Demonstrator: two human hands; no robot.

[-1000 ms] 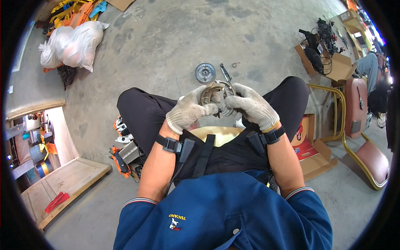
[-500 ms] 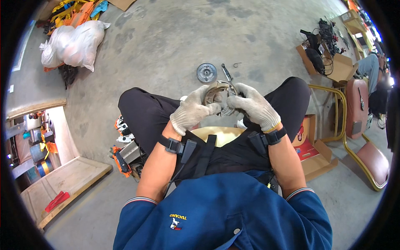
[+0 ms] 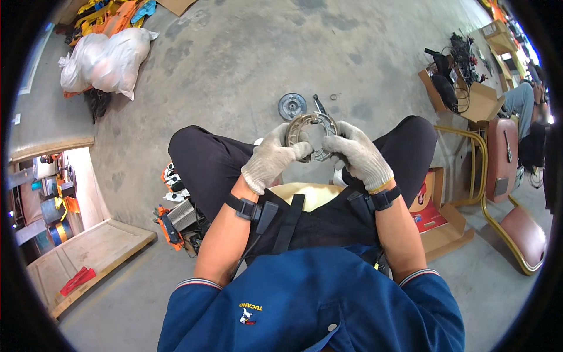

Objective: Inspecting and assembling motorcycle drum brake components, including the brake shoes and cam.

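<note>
Grey floor [image 3: 234,70], with a ring [image 3: 296,126] held above it

Beyond the knees [image 3: 193,141], a disc [image 3: 292,107], a rod [image 3: 319,104] and a wire piece [image 3: 335,96] lie on the floor. The ring is in the air between the knees, the left hand [image 3: 272,155] gripping its left side and the right hand [image 3: 358,152] its right (both are gloved). It looks like two arcs meeting at top and bottom; if so, uneven pressure or a loosened hold could let them fold or part. The knit fabric might also slip on smooth metal, and a dropped ring would likely land near the disc.

Several fingertips are hidden behind the ring, so how hard they press cannot be told. Its lower joint is hard to make out, the rod's near end is lost beside its upper edge, and the wire piece is too small to identify.
</note>
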